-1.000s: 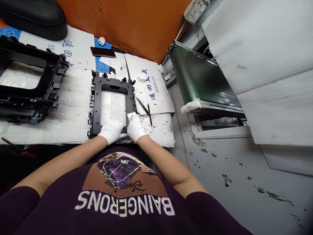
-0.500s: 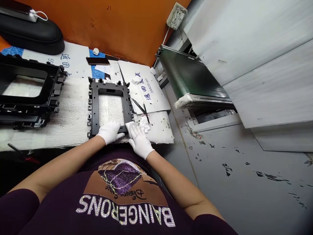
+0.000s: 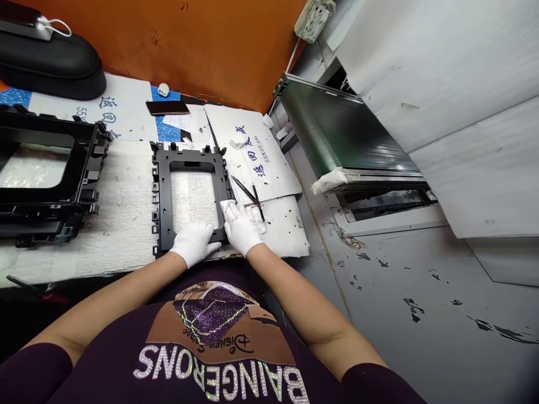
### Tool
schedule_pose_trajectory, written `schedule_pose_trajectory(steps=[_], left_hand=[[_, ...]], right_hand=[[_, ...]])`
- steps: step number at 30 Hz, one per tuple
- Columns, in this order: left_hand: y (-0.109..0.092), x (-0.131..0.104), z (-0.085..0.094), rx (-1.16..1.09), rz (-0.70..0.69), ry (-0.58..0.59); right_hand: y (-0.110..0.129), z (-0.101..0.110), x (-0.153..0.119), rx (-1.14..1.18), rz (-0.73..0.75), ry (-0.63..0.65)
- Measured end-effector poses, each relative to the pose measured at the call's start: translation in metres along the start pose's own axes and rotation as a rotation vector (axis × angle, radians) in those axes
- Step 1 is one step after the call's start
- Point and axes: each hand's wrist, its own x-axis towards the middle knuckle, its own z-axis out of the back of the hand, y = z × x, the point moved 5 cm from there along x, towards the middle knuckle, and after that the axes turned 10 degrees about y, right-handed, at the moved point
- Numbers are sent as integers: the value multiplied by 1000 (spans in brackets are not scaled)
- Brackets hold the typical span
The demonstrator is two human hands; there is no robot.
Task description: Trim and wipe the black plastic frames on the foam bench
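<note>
A black plastic frame with clips along its sides lies flat on the white-covered table in front of me. My left hand, in a white glove, grips the frame's near edge, its fingers over the bottom bar. At the near right corner, my right hand, also gloved, presses a folded white cloth onto the frame's right bar. Its fingers are together over the cloth. Two thin black pens and a crumpled white cloth lie just right of the frame.
Stacked black frames stand at the left. Behind are a phone, a small white case and a black padded case. A green conveyor belt is at the right, past the table edge.
My right hand has moved up along the frame's right bar with the cloth. My left hand still rests on the near edge. The whole view has shifted slightly.
</note>
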Motion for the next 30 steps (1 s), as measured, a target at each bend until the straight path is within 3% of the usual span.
schedule_pose_trajectory(steps=[6,12,18,25,30], left_hand=[[-1,0,0,-32,-1,-3],[-2,-1,5,-59,10,56],[-1,0,5,-107,9,49],[-2,-2,2,-107,26,36],[-2,-3,1,-113,30,16]], right_hand=[[2,20,49,-70,8,-39],[-2,57,103,-57,86,-85],[-10,84,156,3,138,-47],[-1,81,159,-65,-33,-103],[-10,88,166,46,6,-71]])
